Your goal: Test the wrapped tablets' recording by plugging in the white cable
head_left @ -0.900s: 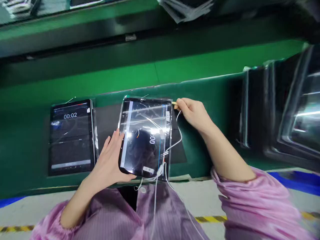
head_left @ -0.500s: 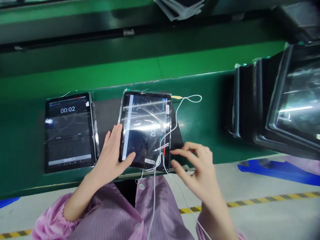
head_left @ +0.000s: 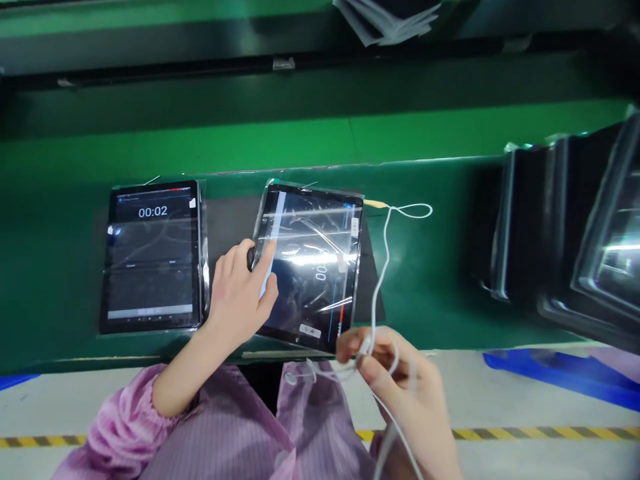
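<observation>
A tablet (head_left: 305, 293) in a clear film cover lies turned slightly askew, its timer readout sideways and its screen glaring. My left hand (head_left: 240, 293) is open at its left side, the index fingertip on the pale bar of the screen. Just off its lower right corner, my right hand (head_left: 405, 387) pinches a white cable (head_left: 381, 267) with thumb and fingers. The cable runs up to a yellow plug (head_left: 375, 204) at the tablet's upper right corner. To the left, a second tablet (head_left: 150, 287) shows 00:02.
A dark mat (head_left: 230, 217) lies under the middle tablet on the green table (head_left: 440, 267). Several film-wrapped tablets (head_left: 530, 220) stand leaning at the right. Wrapped sheets (head_left: 387, 23) sit at the top. Loose cable hangs over the front edge.
My right hand has closed on the white cable and drawn it off the tablet toward the lower right. My left hand has shifted from the tablet's edge to point at its screen.
</observation>
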The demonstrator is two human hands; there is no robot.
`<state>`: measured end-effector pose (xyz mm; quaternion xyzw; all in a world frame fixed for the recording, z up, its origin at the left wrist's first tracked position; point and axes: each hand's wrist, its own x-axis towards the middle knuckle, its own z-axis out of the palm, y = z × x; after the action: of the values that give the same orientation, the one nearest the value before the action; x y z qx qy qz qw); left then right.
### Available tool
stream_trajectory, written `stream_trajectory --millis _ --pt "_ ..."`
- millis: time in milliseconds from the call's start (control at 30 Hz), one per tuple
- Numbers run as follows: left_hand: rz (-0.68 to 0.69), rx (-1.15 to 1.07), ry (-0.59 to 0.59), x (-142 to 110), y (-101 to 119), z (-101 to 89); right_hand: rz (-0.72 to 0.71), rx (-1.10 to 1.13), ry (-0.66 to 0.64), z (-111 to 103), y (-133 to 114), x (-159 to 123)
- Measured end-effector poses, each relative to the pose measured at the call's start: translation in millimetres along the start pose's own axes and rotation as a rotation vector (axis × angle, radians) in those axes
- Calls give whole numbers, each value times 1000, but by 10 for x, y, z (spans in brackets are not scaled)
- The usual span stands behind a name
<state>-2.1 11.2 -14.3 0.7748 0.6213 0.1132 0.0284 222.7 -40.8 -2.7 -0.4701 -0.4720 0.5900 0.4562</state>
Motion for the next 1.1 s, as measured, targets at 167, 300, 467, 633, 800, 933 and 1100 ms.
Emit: stream_trajectory --millis 167,300,467,633,800,933,1100 --pt "-7 -65 7 32 1 84 167 373 -5 -78 106 10" --pt "-2 -180 29 -15 -15 189 168 724 -253 -51 150 210" --pt "-11 -282 21 -17 -24 301 87 963 -637 36 206 458" --pt "-38 -307 4 27 -21 378 246 862 -654 19 358 489" --pt "-62 -336 -23 66 -20 415 245 755 -715 -44 459 556" --pt "-62 -327 -27 86 -27 423 245 716 -752 -130 557 577" --pt "-65 -327 -34 94 -32 429 186 527 -656 -210 703 460"
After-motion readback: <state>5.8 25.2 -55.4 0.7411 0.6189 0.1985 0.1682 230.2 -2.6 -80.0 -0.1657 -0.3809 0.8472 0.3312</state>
